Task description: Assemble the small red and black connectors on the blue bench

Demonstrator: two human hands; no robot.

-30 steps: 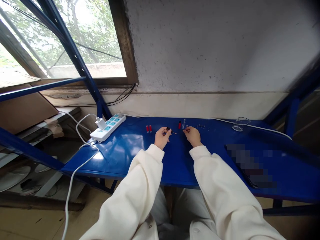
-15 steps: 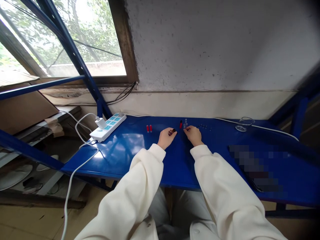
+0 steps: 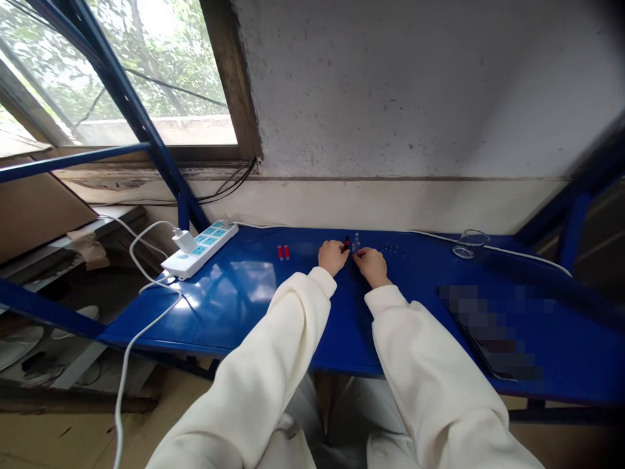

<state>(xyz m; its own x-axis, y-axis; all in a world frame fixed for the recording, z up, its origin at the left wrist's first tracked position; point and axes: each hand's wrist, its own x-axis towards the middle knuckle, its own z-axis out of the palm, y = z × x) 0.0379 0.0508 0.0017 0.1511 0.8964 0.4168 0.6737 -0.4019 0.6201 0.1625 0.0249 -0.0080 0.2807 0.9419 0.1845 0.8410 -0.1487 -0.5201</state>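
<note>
Your left hand (image 3: 333, 257) is pinched on a black piece (image 3: 347, 250), just short of the red-black tube (image 3: 347, 241). Your right hand (image 3: 371, 265) has its fingers drawn narrow at the clear vials (image 3: 356, 243); too small from here to tell if it grips one. Two red tubes (image 3: 286, 252) are left of your left hand on the blue table (image 3: 244, 312).

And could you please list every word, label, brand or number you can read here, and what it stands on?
No text is readable.
White power strip: any marks too small.
Two red tubes: too small.
Black piece at the left hand: too small.
Dark flat item, right: pixelated.
</note>
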